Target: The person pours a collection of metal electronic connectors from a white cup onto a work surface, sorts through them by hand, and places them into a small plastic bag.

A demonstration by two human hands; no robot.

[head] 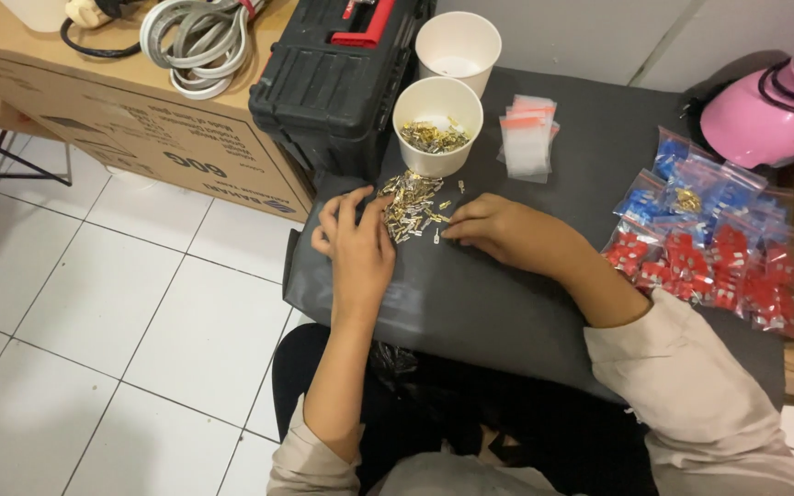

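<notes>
Dark grey mat [507, 303] covers the work surface, with a black plastic toolbox with a red handle [333, 83] at 11 o'clock. Small zip bags of red and blue parts [709, 248] are heaped at 3 o'clock. White paper cup of brass terminals [436, 124] sits at 12, an empty-looking white cup [458, 48] just behind. Loose pile of small brass terminals [413, 207] lies between both hands: left hand [357, 243] flat, fingers spread on it; right hand [489, 228] curled, fingertips pinching at the pile's edge.
</notes>
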